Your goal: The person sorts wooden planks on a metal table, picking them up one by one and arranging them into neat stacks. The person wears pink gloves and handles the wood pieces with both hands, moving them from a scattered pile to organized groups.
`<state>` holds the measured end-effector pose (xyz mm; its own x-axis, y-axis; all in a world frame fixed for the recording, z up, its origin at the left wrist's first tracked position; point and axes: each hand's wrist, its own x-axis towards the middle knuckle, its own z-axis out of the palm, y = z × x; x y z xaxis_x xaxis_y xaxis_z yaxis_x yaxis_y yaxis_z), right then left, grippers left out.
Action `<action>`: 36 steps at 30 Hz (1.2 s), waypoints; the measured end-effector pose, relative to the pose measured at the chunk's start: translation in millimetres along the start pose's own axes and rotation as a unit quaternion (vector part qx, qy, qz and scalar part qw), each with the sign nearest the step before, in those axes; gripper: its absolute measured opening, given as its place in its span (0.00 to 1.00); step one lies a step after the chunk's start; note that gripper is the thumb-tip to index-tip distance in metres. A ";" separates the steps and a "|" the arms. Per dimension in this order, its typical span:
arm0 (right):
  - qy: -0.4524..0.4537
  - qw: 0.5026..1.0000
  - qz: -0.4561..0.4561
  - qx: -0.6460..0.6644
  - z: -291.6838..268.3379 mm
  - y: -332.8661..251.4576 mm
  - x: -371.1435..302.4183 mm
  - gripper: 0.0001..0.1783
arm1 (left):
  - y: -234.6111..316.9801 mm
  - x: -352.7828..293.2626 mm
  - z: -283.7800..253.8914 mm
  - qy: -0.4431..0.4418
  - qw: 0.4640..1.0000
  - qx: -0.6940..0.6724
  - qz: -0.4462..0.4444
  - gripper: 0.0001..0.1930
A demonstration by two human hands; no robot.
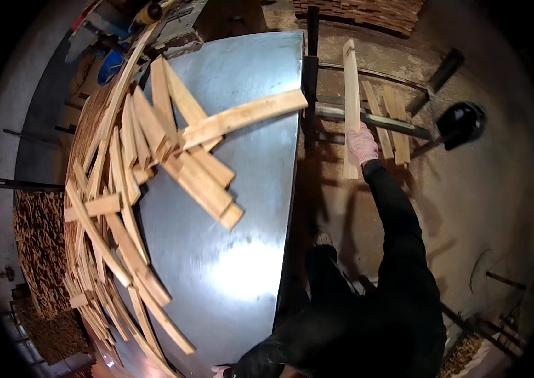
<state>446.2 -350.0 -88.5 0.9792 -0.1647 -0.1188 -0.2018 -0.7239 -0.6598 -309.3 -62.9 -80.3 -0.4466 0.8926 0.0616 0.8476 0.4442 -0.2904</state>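
My right hand, in what looks like a pale pink work glove, reaches out past the metal table's right side. Its fingers are closed around a long, flat wooden slat, which points away from me. At the lower edge only a bit of my left hand shows by the metal tabletop; its fingers are mostly hidden. A jumbled heap of slats lies on the tabletop, with one slat stretching across to the right edge. Many more loose slats cover the left side.
Beyond the table's right edge stands a metal rack bar, with several slats beside it. A round black object sits farther right. Stacked wood lies at the back, and more stacks stand at the left. A blue container is far left.
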 end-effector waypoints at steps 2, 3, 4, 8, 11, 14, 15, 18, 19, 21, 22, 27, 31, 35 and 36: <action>-0.022 1.000 0.004 -0.012 38.0 9.2 72.7 0.25 | 37.4 -10.2 5.1 -0.001 1.000 0.002 0.012 0.29; -0.035 0.999 0.009 -0.017 62.3 17.2 110.5 0.25 | 55.8 -10.0 4.4 -0.001 1.000 0.000 0.028 0.28; -0.042 0.998 0.045 -0.026 84.7 10.0 127.0 0.26 | 57.5 -7.6 -1.8 0.005 1.000 0.004 0.031 0.27; -0.063 0.995 0.064 -0.051 148.5 -3.7 179.8 0.30 | 86.2 -26.5 -23.2 -0.028 0.999 0.003 0.045 0.25; -0.122 0.988 -0.065 -0.075 174.5 27.2 214.0 0.30 | 92.9 -33.1 -31.4 -0.042 0.993 -0.057 0.090 0.32; -0.118 0.989 -0.045 -0.078 133.8 -10.1 178.2 0.22 | 111.3 -67.3 -62.6 -0.091 0.986 -0.103 0.090 0.29; -0.114 0.893 -0.260 -0.350 145.2 38.9 187.4 0.21 | 75.6 -30.6 -39.1 -0.058 0.970 -0.170 0.163 0.26; 0.004 0.932 -0.284 -0.224 90.3 18.7 140.5 0.21 | 90.1 -44.6 -42.0 -0.270 0.874 -0.382 0.133 0.21; 0.041 0.940 -0.312 -0.134 69.3 6.3 117.4 0.22 | 128.2 -52.2 -68.7 -0.251 0.898 -0.331 0.147 0.29; 0.036 0.920 -0.388 0.047 69.2 -28.0 38.7 0.23 | 95.9 -33.0 -76.5 -0.035 0.973 -0.206 0.096 0.40; 0.013 0.897 -0.427 0.119 73.9 -44.9 -6.3 0.23 | 57.9 -21.6 -74.0 0.029 0.980 -0.191 0.039 0.40; -0.245 0.695 -0.592 0.327 98.4 -124.8 -257.1 0.27 | -49.7 3.8 -109.8 -0.021 0.955 -0.106 -0.276 0.49; -0.551 0.585 -0.572 0.165 109.4 -190.0 -517.2 0.28 | -136.8 68.3 -74.8 -0.179 0.921 -0.140 -0.316 0.57; -0.599 0.525 -0.592 -0.127 153.3 -220.0 -701.0 0.34 | -156.8 56.2 -34.1 -0.177 0.929 -0.252 -0.204 0.57; -0.594 0.487 -0.622 -0.152 179.7 -189.4 -762.5 0.40 | -182.0 87.2 -27.5 -0.193 0.921 -0.274 -0.198 0.56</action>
<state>-258.1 33.1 -6.3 -0.3660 0.9010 -0.2327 0.7476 0.1358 -0.6501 -494.6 -63.8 4.2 -0.7308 0.6050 -0.3161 0.5662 0.7959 0.2143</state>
